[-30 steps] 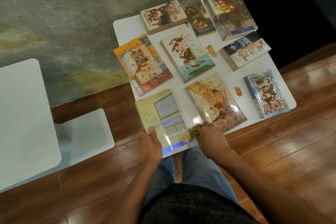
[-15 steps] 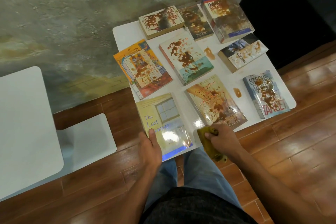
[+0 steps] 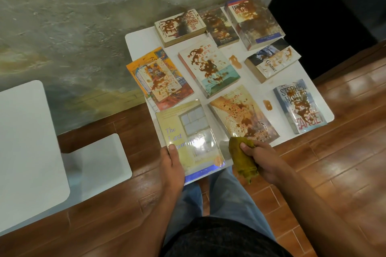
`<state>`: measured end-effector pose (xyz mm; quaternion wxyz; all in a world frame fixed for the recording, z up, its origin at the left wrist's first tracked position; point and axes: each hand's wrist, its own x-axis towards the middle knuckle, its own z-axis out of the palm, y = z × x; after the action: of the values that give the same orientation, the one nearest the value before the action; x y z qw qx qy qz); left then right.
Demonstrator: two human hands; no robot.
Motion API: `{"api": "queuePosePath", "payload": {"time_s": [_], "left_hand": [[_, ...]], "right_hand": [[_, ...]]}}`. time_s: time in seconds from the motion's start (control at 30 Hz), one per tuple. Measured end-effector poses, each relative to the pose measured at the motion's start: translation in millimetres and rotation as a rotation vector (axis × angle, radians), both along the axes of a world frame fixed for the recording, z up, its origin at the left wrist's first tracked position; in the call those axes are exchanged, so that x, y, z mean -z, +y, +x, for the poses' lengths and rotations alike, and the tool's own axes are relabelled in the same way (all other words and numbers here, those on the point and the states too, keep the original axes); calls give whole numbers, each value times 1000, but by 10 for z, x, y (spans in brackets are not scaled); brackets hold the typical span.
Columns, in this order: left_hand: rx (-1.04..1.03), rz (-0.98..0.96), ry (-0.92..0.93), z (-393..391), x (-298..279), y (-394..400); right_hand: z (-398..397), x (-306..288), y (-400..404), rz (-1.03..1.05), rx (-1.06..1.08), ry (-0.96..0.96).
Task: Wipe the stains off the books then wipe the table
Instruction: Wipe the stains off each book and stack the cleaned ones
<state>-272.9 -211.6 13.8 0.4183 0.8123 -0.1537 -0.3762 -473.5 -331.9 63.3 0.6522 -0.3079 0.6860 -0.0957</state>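
Several paperback books lie flat on a small white table [image 3: 142, 48], most smeared with brown stains. My left hand [image 3: 171, 165] grips the near left edge of the pale yellow book "The Last Summer" [image 3: 188, 131], thumb on its glossy cover, which looks clean apart from a small spot near its lower right corner. My right hand [image 3: 261, 157] grips a bunched olive-yellow cloth [image 3: 242, 158] at the table's front edge, touching the near corner of a heavily stained tan book [image 3: 242, 112]. Two brown blobs, one [image 3: 267, 105] and another [image 3: 235, 61], sit on the bare tabletop.
A stained blue-grey book [image 3: 300, 106] lies at the right edge. More stained books fill the back rows up to a rough grey wall [image 3: 83, 16]. A white chair [image 3: 27, 142] stands to the left on the wooden floor [image 3: 344, 131]. My legs are under the table's front edge.
My right hand has moved right along the front edge, and the cloth now shows bunched in it beside the tan book. The left hand has kept its grip on the yellow book.
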Motion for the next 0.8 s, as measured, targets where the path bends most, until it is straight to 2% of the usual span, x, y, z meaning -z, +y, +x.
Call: {"api": "queuePosePath", "payload": {"time_s": [0.23, 0.4, 0.8], "left_hand": [[41, -12, 6, -54, -87, -139], [2, 70, -27, -48, -3, -81], [126, 263, -144, 28, 6, -77]], "right_hand": [[24, -100, -19, 29, 109, -82], [35, -142, -35, 40, 123, -101], [127, -237, 39, 140, 229, -279]]}}
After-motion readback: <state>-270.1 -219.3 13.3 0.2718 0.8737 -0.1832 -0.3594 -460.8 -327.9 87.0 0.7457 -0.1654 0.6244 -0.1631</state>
